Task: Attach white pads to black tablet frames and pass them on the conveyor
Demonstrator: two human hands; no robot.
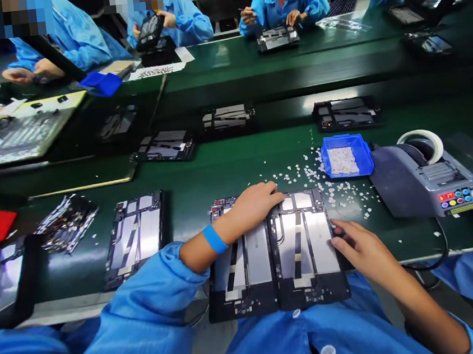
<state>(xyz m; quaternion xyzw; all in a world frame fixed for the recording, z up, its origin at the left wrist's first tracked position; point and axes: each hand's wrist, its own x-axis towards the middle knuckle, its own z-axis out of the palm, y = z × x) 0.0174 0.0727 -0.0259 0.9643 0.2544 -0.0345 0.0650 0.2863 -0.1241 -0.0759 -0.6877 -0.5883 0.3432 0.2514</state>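
Note:
Two opened tablets lie side by side at the bench's front edge, insides up: a left tablet (257,259) and a right tablet (319,236), both overhanging the edge. My left hand (256,203) crosses the left tablet, its fingers bent together at the top of the right tablet. What those fingertips hold, if anything, is hidden. At the right tablet's side edge is my right hand (360,245), thumb and forefinger apart, tips at the edge. A blue band (215,239) circles my left wrist.
Right of the tablets stand a blue tray (347,156) of small white pieces and a grey tape dispenser (426,179). Similar white pieces (339,191) lie scattered nearby. Leftward are another opened tablet (135,238) and a pile of thin strips (68,223). Co-workers sit opposite.

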